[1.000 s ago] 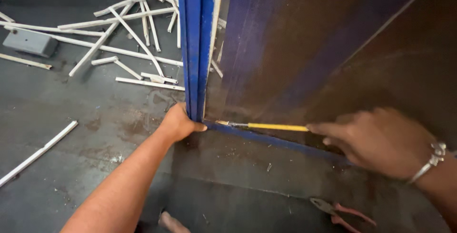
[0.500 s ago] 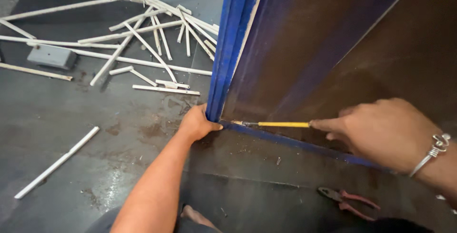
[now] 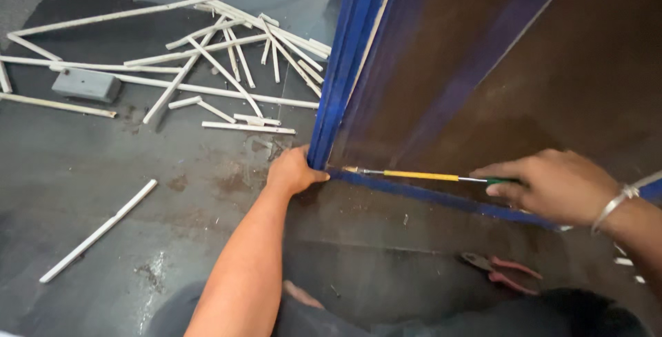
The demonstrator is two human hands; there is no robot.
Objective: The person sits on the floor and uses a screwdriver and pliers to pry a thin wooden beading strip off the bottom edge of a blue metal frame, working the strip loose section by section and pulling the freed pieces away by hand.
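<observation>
My left hand point(image 3: 293, 170) presses against the bottom corner of a blue-edged dark panel point(image 3: 496, 68), fingers curled at the blue upright edge strip point(image 3: 345, 68). My right hand point(image 3: 552, 185) grips a screwdriver point(image 3: 414, 174) with a yellow shaft sleeve and green handle. The screwdriver lies almost level, and its tip points left at the panel's bottom corner, close to my left thumb. A blue strip point(image 3: 448, 199) runs along the panel's bottom edge under the tool. A metal bangle point(image 3: 614, 202) sits on my right wrist.
Many white plastic strips point(image 3: 227, 54) lie scattered on the dark grey floor at the top left, with a grey box point(image 3: 86, 83) among them. One long white strip point(image 3: 100, 230) lies alone at the left. Red-handled pliers point(image 3: 500, 271) rest on the floor below my right hand.
The view has shifted, so the panel corner and both hands appear further right and lower. Both hands keep their hold at the corner; the screwdriver stays pointed at it.
</observation>
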